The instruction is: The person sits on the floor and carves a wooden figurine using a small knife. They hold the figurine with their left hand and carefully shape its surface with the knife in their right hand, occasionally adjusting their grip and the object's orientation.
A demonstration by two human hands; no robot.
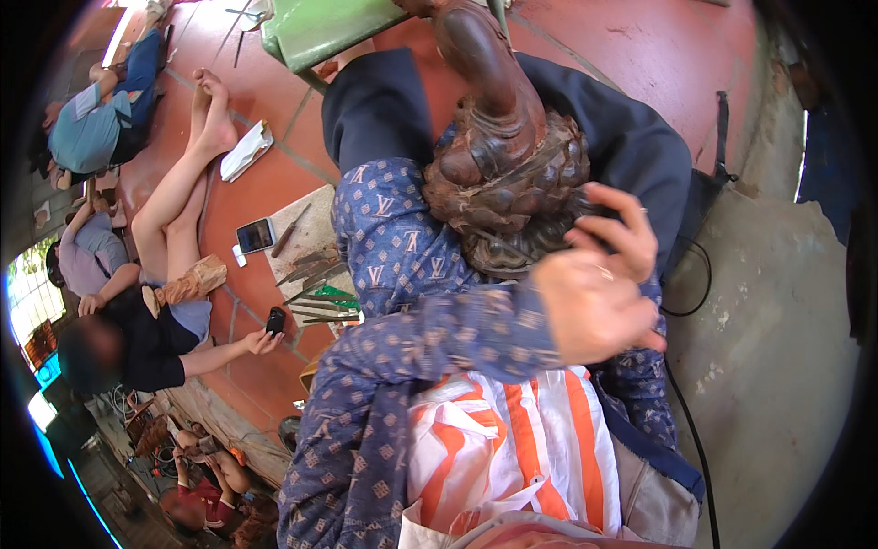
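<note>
A dark brown carved wooden statue lies across my lap. Its raised, rounded part points away from me, and a rippled carved section faces my body. My left hand reaches across to the right, in front of my right wrist. Its fingers are curled and a little blurred, so whatever they hold is hidden. Behind it, my right hand is bent beside the statue's right edge with the fingers apart. Whether its fingertips touch the wood, I cannot tell. Rings show on both hands.
Several carving tools lie on a board at my left, near a phone. A green plastic stool stands ahead. A black cable runs along my right. A seated person at left has a wood piece nearby; others sit farther off.
</note>
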